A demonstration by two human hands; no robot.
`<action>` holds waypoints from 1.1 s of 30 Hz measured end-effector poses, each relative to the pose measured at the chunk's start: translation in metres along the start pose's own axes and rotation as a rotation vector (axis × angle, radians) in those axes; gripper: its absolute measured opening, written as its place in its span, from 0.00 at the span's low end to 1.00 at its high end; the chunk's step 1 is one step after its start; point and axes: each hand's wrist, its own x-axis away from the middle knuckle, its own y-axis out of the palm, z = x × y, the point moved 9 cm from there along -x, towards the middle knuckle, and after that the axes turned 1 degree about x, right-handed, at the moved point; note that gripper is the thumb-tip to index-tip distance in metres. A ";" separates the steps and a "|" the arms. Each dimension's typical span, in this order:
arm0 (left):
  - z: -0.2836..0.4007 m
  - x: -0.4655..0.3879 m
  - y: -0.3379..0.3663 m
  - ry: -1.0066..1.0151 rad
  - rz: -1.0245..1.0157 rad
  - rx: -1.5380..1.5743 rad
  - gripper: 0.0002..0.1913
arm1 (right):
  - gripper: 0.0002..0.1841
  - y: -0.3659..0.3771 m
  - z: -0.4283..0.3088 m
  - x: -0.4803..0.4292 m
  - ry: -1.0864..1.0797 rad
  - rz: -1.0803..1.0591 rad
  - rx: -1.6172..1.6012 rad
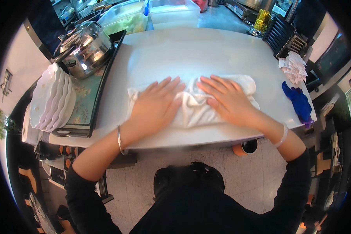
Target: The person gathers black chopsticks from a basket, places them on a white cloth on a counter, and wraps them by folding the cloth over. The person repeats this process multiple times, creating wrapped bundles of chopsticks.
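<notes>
A white cloth [190, 112] lies rumpled on the white countertop [193, 52], close to its near edge. My left hand [156, 103] rests palm down on the cloth's left part, fingers pointing away from me and a little apart. On the right part of the cloth, my right hand [229, 99] lies flat as well, its fingers spread. Folds of the cloth bunch up between the two hands. Neither hand is closed round anything. The undersides of both hands are hidden.
At the left, a black-rimmed tray [86, 102] bears a shiny metal pot [86, 49] and stacked scalloped white plates [52, 99]. Clear plastic bins [174, 13] stand beyond the counter. A blue cloth [298, 101], paper slips [293, 67] and a black slatted rack [279, 36] are at the right.
</notes>
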 end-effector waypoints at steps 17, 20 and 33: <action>-0.037 -0.045 0.009 0.012 0.043 -0.091 0.20 | 0.25 0.029 0.043 -0.051 0.173 -0.139 -0.134; -0.045 -0.038 0.020 0.043 0.054 -0.115 0.20 | 0.26 0.028 0.029 -0.048 0.132 -0.168 -0.057; 0.022 -0.001 -0.035 0.184 0.138 -0.022 0.17 | 0.24 0.018 0.068 -0.047 0.160 -0.263 -0.408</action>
